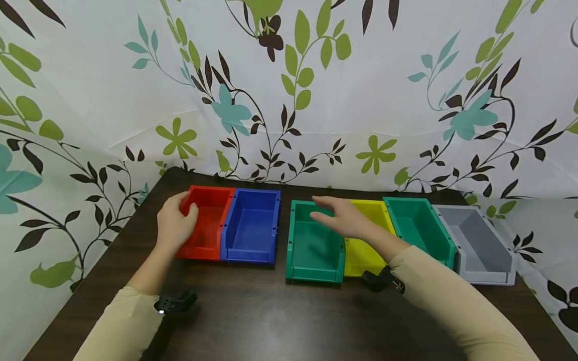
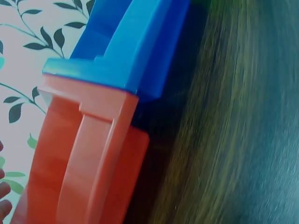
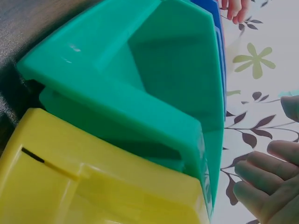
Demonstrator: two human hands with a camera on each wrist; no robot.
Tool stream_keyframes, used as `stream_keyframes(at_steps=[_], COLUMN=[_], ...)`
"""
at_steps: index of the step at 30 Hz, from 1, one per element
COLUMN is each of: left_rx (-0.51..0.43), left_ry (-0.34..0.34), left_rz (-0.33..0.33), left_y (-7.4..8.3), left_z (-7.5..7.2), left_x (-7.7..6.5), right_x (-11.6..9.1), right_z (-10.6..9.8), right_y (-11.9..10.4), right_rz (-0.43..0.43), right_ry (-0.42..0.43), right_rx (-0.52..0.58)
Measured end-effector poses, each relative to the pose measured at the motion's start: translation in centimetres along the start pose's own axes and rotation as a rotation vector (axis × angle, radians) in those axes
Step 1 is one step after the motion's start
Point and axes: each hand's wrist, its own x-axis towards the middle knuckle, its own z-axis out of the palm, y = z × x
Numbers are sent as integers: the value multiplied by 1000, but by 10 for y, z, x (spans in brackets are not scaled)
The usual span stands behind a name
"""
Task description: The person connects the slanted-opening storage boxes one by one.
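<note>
My left hand (image 1: 175, 223) is over the left side of the red bin (image 1: 212, 215), thumb spread from the fingers, nothing in its grasp. In the left wrist view only its fingertips (image 2: 3, 191) show at the left edge, apart from the red bin (image 2: 91, 154). Above the left green bin (image 1: 316, 245) and the yellow bin (image 1: 361, 263) reaches my right hand (image 1: 340, 216), fingers extended and thumb apart. The right wrist view shows that hand (image 3: 271, 177) with loosely bent fingers holding nothing, beside the green bin (image 3: 177, 70) and yellow bin (image 3: 107, 186).
A blue bin (image 1: 253, 228) adjoins the red one, with a gap before the left green bin. Right of the yellow bin stand another green bin (image 1: 420, 225) and a grey bin (image 1: 478, 240). The dark wooden table (image 1: 271, 321) meets a leaf-patterned cloth (image 1: 325, 115) behind.
</note>
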Motion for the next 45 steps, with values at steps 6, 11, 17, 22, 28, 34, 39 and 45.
stream_keyframes(at_steps=[6, 11, 17, 22, 28, 34, 39, 45], left_rx=[-78, -168, -207, -225, -223, -198, -196, -189], left_ry=[-124, -246, -383, -457, -493, -503, -510, -516], left_rz=[-67, -126, -210, -241, -250, -241, -242, -223], left_y=[12, 21, 29, 33, 36, 38, 39, 38], left_z=[7, 13, 19, 26, 29, 27, 26, 28], left_x=[-2, -3, -3, -3, -2, -1, -1, -1], right_x=[-7, -13, -19, -30, -47, -57, -62, -63], right_z=[-9, -16, -23, -30, -33, -33, -32, -30], right_y=[5, 10, 14, 13, 12, 7, 1, -2], right_rz=[55, 124, 250, 343, 397, 426, 450, 469], right_ry=[21, 13, -32, -53, -98, -113, -122, -112], right_rx=[109, 210, 401, 501, 591, 670, 696, 706])
